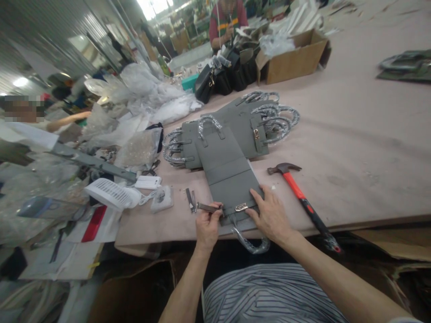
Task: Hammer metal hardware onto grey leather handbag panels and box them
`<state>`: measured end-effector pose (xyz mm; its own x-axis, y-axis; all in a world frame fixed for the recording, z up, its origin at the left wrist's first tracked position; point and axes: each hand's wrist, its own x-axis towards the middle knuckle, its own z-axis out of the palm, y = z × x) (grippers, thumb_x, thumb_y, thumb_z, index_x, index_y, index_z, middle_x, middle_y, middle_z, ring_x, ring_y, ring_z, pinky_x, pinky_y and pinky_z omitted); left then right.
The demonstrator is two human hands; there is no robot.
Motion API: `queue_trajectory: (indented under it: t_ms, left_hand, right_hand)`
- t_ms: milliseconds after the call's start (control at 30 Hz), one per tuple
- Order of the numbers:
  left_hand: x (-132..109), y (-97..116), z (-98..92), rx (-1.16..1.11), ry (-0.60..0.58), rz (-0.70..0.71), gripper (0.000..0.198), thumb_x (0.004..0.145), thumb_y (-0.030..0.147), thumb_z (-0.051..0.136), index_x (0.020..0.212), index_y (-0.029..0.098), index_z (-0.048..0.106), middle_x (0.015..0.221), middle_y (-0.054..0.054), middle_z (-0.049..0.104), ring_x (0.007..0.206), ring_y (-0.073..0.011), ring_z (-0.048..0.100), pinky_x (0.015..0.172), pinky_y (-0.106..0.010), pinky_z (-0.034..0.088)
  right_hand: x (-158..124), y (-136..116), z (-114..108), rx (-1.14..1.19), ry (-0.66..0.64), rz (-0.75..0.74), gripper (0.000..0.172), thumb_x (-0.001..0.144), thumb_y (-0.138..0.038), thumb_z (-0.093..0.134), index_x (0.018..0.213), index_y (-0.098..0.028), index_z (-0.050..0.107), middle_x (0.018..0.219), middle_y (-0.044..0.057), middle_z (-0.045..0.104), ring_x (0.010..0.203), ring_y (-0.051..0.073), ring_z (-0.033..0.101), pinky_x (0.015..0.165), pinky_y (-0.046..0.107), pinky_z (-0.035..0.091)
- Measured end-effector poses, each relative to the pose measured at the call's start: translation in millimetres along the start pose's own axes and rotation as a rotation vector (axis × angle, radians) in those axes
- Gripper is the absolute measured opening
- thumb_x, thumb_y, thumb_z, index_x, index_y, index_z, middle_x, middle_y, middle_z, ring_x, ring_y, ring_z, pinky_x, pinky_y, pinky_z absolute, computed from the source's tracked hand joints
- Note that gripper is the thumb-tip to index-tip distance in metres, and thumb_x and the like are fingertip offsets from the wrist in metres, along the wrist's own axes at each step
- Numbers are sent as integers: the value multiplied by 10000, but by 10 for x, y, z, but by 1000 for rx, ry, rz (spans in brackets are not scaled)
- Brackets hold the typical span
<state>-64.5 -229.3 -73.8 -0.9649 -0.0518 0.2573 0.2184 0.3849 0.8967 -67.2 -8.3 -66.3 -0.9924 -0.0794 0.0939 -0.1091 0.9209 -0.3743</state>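
Observation:
A grey handbag (229, 170) lies flat before me, its gold metal clasp (241, 207) close to the table's near edge. One plastic-wrapped handle (251, 244) hangs past that edge. Pinched in my left hand (207, 226) is a small flat metal tool (207, 207), at the bag's left side beside the clasp; its exact kind is unclear. My right hand (272, 213) rests on the bag's lower right edge with fingers spread, the thumb near the clasp. On the table to the right lies a claw hammer (299, 193) with a red and black handle.
More grey bags (235, 119) with wrapped handles are piled behind. Small metal tools (190, 200) lie left of the bag, near a white fan (111, 194). Farther back are black bags (222, 78), a cardboard box (292, 60) and plastic wrapping (134, 89). Two people sit beyond.

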Motion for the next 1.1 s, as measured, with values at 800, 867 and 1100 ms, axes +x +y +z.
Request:
queue_trajectory:
  t_ms: [800,867,1100]
  left_hand:
    - [-30,-21,63,-802,355,-487,403,691,441,896,868,161,666,870,-42,765,818,-201,764,765,-337,624]
    - [-28,102,57,-787,309,-412,369,715,417,888,903,174,683,928,-44,777,873,-203,768,814,-329,617]
    - [115,589,380,-768,37,-378,362,728,434,876,894,162,704,1011,-73,779,901,-225,769,833,-332,616]
  right_hand:
    - [-284,-40,-322,931,-99,662,329,699,-364,682,954,-185,573,878,77,715,811,249,665,725,364,503]
    - [-361,-58,-266,1260,-160,703,362,668,-377,708,954,-184,599,836,40,707,737,210,640,671,332,492]
    - [-480,-134,-204,1592,-323,651,428,700,-539,794,861,-167,654,699,9,657,619,146,560,589,272,429]
